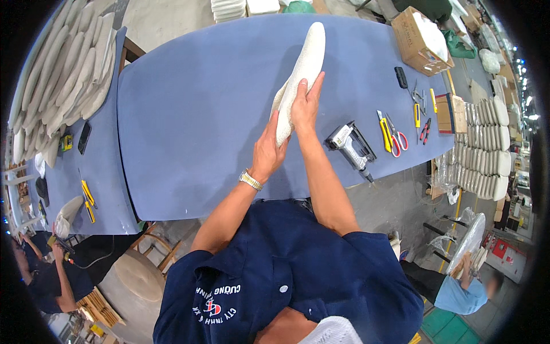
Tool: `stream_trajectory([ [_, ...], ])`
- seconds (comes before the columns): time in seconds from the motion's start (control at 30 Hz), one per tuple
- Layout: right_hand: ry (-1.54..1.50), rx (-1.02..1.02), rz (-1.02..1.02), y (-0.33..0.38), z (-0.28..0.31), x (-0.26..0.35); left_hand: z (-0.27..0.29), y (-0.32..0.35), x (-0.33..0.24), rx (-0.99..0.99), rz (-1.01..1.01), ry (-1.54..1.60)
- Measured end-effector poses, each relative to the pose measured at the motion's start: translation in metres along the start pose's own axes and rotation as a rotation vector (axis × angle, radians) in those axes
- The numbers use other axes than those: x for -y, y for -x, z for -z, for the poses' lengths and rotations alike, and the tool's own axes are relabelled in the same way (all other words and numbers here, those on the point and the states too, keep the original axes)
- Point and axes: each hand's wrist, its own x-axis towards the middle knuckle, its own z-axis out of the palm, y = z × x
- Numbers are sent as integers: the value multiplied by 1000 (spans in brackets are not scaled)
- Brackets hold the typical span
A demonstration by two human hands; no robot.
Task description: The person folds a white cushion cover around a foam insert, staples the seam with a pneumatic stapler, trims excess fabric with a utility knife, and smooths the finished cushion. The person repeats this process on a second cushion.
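A cream fabric-covered seat pad (310, 54) is tilted up on its edge above the blue table, its narrow side toward me. My left hand (268, 153), with a metal watch at the wrist, grips its near end. Farther up, my right hand (305, 108) holds its right side, thumb lying on the fabric. The pad hides part of the left fingers and its own far face. To the right of my hands, a silver and black staple gun (350, 146) lies on the table.
Right of the staple gun lie a yellow cutter (384, 132), red-handled scissors (395, 137) and pliers (425, 131). A cardboard box (417, 43) stands at the far right corner. Stacked pads (69, 74) fill the left side. Other people work at lower left and lower right.
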Motion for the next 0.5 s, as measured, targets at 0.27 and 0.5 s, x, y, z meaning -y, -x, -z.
stream_trajectory([
  [0.27,-37,4,104,-9,-5,-8,9,-7,-7,9,-88,-42],
  [0.5,69,125,159,1,22,6,62,76,-46,123,-131,-166],
])
